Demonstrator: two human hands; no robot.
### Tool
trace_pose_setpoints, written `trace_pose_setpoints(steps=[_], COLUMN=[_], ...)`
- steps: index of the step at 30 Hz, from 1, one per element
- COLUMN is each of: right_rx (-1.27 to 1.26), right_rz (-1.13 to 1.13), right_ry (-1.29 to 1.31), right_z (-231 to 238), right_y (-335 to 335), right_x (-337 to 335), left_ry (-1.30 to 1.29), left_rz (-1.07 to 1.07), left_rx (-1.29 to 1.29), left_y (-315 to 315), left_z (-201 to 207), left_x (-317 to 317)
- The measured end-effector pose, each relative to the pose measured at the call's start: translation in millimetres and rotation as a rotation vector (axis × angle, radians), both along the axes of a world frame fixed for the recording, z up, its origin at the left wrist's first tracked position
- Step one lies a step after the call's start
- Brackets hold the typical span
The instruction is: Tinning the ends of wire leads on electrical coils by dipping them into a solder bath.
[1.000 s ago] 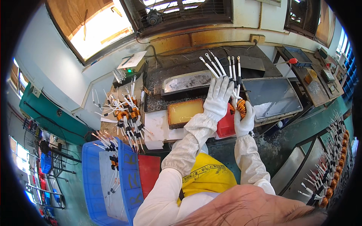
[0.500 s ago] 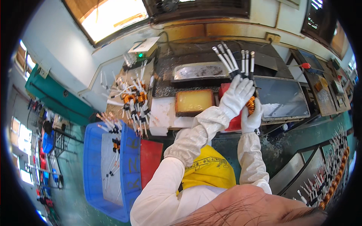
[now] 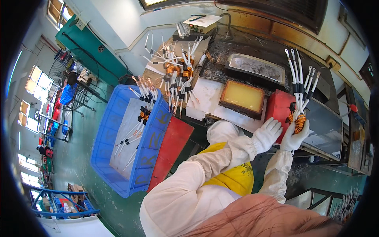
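My right hand (image 3: pixel 295 139), in a white glove, is closed around a copper-wound ring coil (image 3: pixel 299 122). Long white leads (image 3: pixel 301 85) with black sleeves and metal lugs at their tips stand up from the coil, pointing away from me. My left hand (image 3: pixel 269 135), also gloved, lies just left of the coil against the near side of a red block (image 3: pixel 278 103). Its fingers are stretched out and it holds nothing.
Left of the red block stand a pan of yellow material (image 3: pixel 242 97) and a silver-topped metal pot (image 3: pixel 256 69). A grey flat tray (image 3: pixel 325 128) lies at right. More coils (image 3: pixel 179 71) are heaped on the bench's left, above a blue crate (image 3: pixel 132 185) holding others.
My left hand has come off the coil's leads and drawn back toward me, its fingers now free. My right hand still grips the coil. The head view has swung left.
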State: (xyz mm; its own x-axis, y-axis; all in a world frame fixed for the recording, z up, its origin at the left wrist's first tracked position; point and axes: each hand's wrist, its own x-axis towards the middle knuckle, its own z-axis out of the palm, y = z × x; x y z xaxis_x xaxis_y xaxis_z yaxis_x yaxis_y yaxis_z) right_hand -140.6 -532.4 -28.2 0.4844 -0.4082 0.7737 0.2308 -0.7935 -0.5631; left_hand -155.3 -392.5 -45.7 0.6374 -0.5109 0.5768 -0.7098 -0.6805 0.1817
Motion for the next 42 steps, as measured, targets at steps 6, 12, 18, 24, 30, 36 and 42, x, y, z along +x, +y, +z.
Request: trace_pose_setpoints(steps=[6, 12, 18, 24, 30, 36, 42], right_rx=[0.012, -0.006, -0.014, -0.031, -0.015, -0.001, -0.06], right_rz=[-0.029, -0.037, -0.036, -0.038, -0.024, -0.038, -0.047], right_ry=[0.032, 0.029, 0.008, 0.014, 0.014, 0.04, -0.021], right_z=[-3.9, -4.7, -3.8, -6.6, -8.2, -7.7, -3.3], right_y=[-3.4, -4.1, -2.9, -4.1, -5.5, -5.6, -2.9], right_x=[-0.9, 0.4, 0.2, 1.1, 0.1, -1.6, -0.8], left_ry=[0.003, 0.028, 0.058, 0.093, 0.094, 0.077, 0.056], left_rz=[0.066, 0.064, 0.079, 0.084, 0.062, 0.059, 0.064], left_rx=[0.0, 0.027, 0.052, 0.08, 0.06, 0.023, 0.005], left_y=[-9.2, -9.4, -12.4, -12.6, -12.0, -12.1, -10.9], left_z=[-8.0, -8.8, -11.5, -11.1, -6.6, -5.7, -4.7], left_x=[-3.5, -1.9, -2.9, -1.9, -2.7, -3.2, -3.1])
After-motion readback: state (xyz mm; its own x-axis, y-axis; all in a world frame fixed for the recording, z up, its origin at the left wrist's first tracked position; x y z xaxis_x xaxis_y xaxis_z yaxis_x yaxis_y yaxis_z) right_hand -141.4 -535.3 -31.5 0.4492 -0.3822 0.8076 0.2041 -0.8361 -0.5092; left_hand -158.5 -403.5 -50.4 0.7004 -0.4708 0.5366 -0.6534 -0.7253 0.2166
